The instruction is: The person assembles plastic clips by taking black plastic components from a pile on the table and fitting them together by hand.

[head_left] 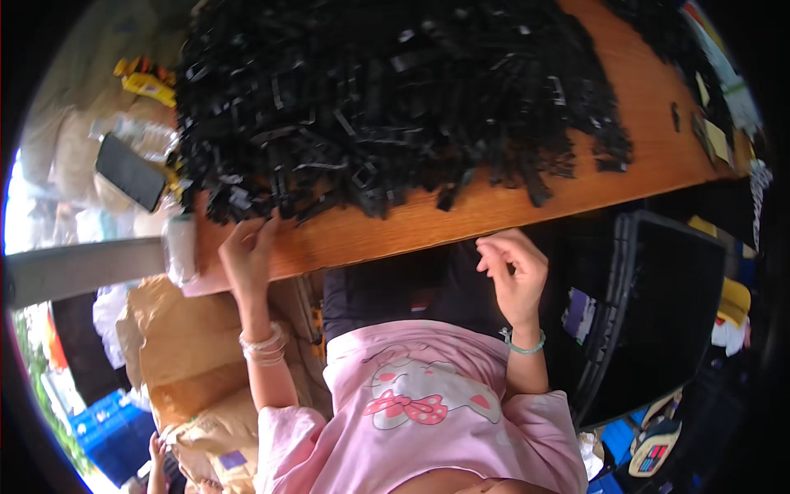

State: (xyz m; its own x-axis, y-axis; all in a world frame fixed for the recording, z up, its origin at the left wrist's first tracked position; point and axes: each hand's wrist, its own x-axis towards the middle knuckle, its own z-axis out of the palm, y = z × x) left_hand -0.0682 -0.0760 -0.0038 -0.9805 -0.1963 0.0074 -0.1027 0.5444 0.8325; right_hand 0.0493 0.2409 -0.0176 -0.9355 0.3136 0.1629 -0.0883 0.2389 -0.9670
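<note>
A big heap of small black pieces (387, 107), strip-like and shiny in places, covers much of the wooden table (362, 235). My left hand (249, 255) is at the heap's near left edge, its fingers bent together at the black pieces. Whatever is between those fingertips, if anything, I cannot make out. Just off the table's near edge is my right hand (517, 276), raised, with fingers curled toward the thumb. Its fingertips press close together, and any small thing in them is too small to name.
Left of the heap lie a dark phone (130, 173), a clear plastic bottle (144, 136) and a yellow packet (150, 86). Brown paper sacks (185, 346) and a blue crate (115, 436) stand at lower left. A large black bin-like object (658, 313) is on the right.
</note>
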